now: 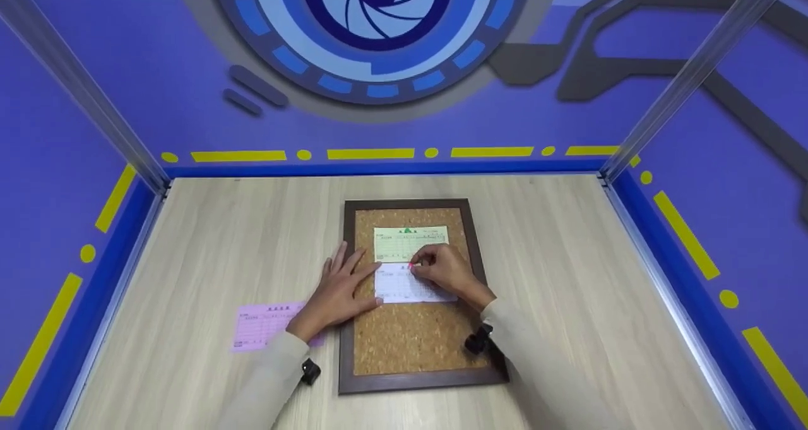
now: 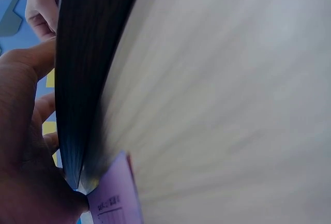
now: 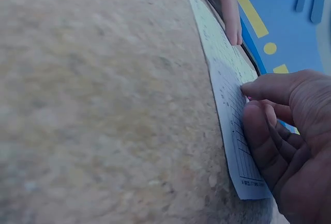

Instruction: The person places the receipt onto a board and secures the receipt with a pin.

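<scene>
On the cork board (image 1: 413, 341), the left hand (image 1: 338, 291) lies flat, fingers spread, steadying the white slip (image 1: 404, 288). The right hand (image 1: 445, 269) pinches a pink pushpin (image 1: 411, 266) at its top edge. Pinning seems underway; pressing straight down likely comes next.

A light wood-grain table (image 1: 568, 278) carries a dark-framed cork board (image 1: 410, 345) lying flat at its centre. A pink printed form (image 1: 262, 326) lies just left of the board's near corner.
</scene>
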Available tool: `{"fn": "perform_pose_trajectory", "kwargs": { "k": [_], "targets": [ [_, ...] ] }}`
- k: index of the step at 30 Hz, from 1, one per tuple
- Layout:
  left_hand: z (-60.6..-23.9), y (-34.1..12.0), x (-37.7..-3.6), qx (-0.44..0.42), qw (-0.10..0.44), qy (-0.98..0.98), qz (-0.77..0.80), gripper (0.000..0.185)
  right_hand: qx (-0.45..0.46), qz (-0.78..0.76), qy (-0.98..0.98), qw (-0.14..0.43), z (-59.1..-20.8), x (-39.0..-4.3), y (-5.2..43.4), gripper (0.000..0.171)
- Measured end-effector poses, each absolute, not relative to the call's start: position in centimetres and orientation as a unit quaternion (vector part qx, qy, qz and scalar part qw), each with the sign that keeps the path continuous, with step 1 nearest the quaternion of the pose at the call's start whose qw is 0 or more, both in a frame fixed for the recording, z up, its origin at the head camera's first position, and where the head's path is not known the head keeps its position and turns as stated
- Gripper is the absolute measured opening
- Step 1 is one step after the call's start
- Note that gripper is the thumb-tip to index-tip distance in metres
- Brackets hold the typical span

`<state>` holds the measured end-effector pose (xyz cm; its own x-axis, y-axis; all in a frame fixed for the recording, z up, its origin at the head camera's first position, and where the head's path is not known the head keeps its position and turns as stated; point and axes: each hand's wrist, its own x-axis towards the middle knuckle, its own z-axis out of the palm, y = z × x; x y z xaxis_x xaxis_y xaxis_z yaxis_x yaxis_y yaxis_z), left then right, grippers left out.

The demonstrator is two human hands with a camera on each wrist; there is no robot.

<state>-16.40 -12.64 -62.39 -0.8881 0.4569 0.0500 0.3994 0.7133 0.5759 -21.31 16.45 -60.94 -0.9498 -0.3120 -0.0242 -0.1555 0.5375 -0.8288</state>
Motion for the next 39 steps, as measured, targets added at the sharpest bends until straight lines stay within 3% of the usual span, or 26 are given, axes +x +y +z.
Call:
{"fn": "perform_pose_trajectory", "kwargs": {
  "k": [15,30,39],
  "targets": [
    [-62.4,-12.5,-16.3,0.239,0.043,0.920,0.308,0.078,-0.130,-0.521,0.843,-0.023,-60.7,-19.6,21.2,0.021],
    [-62.3,-12.9,-16.4,0.240,0.040,0.923,0.299,0.078,-0.122,-0.536,0.834,-0.037,-61.3,-17.3,25.3,0.033],
    [-62.2,-12.7,-16.4,0.236,0.048,0.922,0.302,0.079,-0.101,-0.504,0.855,-0.074,-62.2,-16.7,27.0,0.036]
  ]
}}
